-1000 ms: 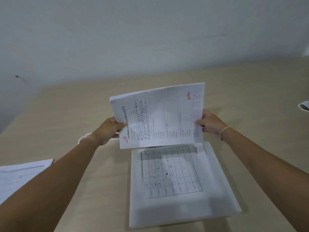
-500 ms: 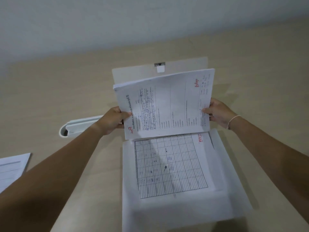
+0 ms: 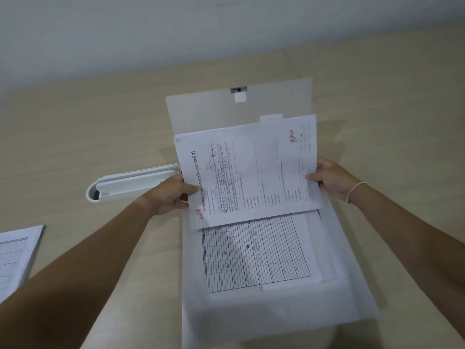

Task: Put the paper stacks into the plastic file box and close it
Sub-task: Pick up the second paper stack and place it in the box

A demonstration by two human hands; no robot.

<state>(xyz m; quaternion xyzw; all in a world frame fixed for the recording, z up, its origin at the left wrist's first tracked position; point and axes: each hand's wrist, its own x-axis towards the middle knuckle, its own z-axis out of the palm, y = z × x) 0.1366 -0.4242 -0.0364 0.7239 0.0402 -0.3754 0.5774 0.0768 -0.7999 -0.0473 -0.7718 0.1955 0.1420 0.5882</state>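
Note:
A translucent white plastic file box [image 3: 347, 293] lies open on the table, its lid flap [image 3: 214, 114] with a small clasp lying flat at the far side. Inside it rests a sheet printed with a grid table [image 3: 254, 255]. Above the box's far half I hold a stack of printed forms [image 3: 251, 170], tilted with its near edge low. My left hand [image 3: 171, 195] grips the stack's left edge and my right hand [image 3: 332, 180] grips its right edge. A thin band circles my right wrist.
A white oblong plastic object [image 3: 125, 183] lies on the beige table left of the box, just behind my left hand. Another paper stack [image 3: 17, 255] sits at the left edge. A pale wall runs along the table's far side.
The view has tipped down, bringing the lid flap and the white object into sight. The held stack stays above the box's far half, both hands still gripping it.

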